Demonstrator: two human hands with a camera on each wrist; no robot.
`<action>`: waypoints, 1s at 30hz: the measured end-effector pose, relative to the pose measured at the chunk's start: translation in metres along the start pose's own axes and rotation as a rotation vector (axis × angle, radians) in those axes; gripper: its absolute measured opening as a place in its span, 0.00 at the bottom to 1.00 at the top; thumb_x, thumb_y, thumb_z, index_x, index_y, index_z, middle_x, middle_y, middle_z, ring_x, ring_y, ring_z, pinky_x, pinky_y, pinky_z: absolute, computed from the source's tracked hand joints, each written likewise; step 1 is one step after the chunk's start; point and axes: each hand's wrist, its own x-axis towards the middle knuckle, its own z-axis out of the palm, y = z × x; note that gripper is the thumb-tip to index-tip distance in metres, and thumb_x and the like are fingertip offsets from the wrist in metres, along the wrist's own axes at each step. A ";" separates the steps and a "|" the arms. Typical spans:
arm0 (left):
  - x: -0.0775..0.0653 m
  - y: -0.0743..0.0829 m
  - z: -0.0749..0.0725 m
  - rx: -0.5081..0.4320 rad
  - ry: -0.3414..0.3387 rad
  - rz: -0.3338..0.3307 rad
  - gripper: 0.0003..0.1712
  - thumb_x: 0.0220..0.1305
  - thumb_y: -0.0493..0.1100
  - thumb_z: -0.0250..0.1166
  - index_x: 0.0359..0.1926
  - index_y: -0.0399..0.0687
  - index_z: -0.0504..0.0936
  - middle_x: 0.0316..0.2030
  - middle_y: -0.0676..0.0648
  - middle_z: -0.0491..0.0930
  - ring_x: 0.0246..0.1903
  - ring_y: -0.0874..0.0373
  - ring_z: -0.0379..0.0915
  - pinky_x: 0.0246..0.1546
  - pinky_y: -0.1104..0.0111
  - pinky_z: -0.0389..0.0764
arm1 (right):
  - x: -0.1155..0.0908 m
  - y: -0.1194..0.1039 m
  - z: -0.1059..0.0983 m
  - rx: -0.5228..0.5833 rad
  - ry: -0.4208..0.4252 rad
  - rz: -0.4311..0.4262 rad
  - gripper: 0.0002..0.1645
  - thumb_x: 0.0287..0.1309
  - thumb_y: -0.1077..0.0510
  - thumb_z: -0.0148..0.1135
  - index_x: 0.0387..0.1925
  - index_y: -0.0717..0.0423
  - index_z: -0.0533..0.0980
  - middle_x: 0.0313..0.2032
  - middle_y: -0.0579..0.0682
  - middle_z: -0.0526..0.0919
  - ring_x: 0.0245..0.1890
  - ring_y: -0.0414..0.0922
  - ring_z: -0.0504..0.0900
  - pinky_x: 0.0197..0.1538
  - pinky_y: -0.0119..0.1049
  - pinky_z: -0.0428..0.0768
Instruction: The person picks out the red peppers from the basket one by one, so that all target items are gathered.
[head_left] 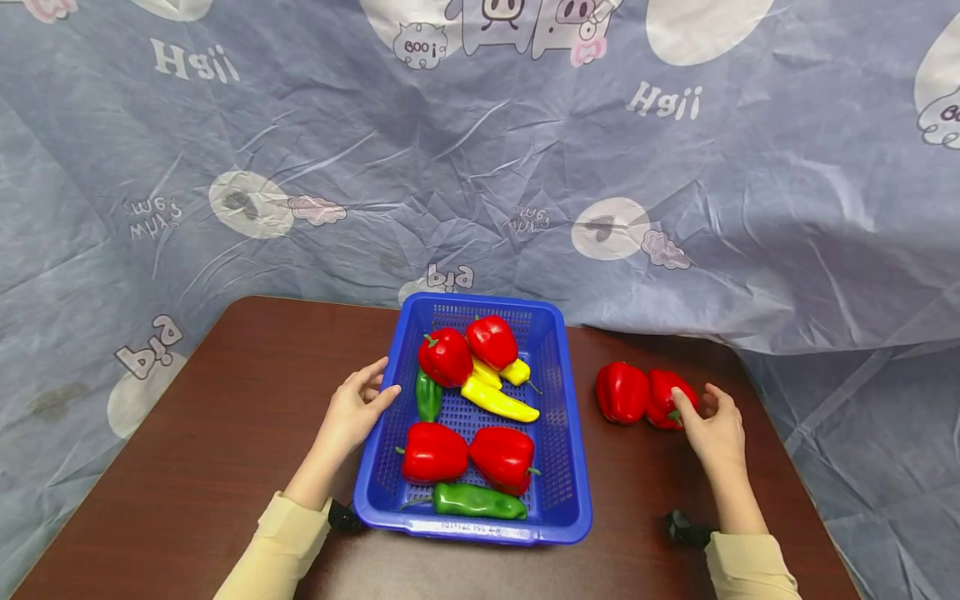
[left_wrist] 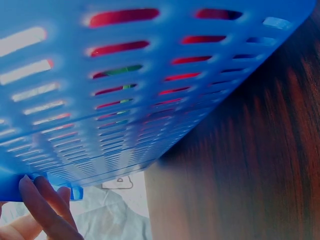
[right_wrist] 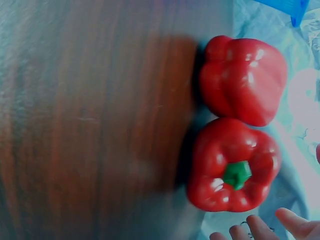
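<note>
My left hand (head_left: 358,406) grips the left rim of a blue plastic basket (head_left: 576,467), its thumb at the rim and its fingers along the outside. In the left wrist view the fingers (left_wrist: 47,205) curl up by the rim. Inside the basket lie several red bell peppers (head_left: 435,452), green peppers (head_left: 480,501) and yellow peppers (head_left: 498,400). Right of it, two red bell peppers sit side by side, a left one (head_left: 622,392) and a right one (head_left: 666,402). My right hand (head_left: 716,429) hovers around the right one, fingers spread; the right wrist view shows them apart from it.
A brown wooden table (head_left: 225,433) carries everything. Behind it hangs a grey-blue printed cloth (head_left: 450,167), which also drops past the table's sides. Dark wrist devices show below each hand, the right one (head_left: 686,530) beside the sleeve.
</note>
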 end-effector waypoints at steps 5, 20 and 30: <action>0.001 0.000 -0.001 -0.001 -0.006 -0.006 0.33 0.64 0.40 0.67 0.68 0.40 0.70 0.51 0.34 0.79 0.41 0.47 0.80 0.36 0.73 0.79 | -0.005 -0.015 -0.001 0.036 0.050 -0.041 0.43 0.66 0.41 0.56 0.71 0.64 0.59 0.65 0.69 0.66 0.65 0.64 0.64 0.66 0.58 0.63; 0.003 -0.002 0.000 -0.002 -0.009 -0.003 0.33 0.64 0.40 0.67 0.69 0.41 0.70 0.52 0.34 0.79 0.40 0.48 0.80 0.35 0.73 0.78 | -0.022 -0.090 -0.003 0.104 -0.037 -0.154 0.42 0.65 0.40 0.58 0.72 0.56 0.60 0.69 0.60 0.65 0.70 0.59 0.62 0.69 0.58 0.62; 0.001 0.000 -0.001 0.004 -0.014 0.001 0.33 0.64 0.39 0.67 0.68 0.39 0.70 0.51 0.33 0.80 0.39 0.48 0.80 0.34 0.73 0.79 | -0.027 -0.128 0.003 0.179 -0.168 -0.225 0.45 0.65 0.38 0.58 0.74 0.57 0.57 0.71 0.59 0.64 0.72 0.58 0.62 0.70 0.57 0.64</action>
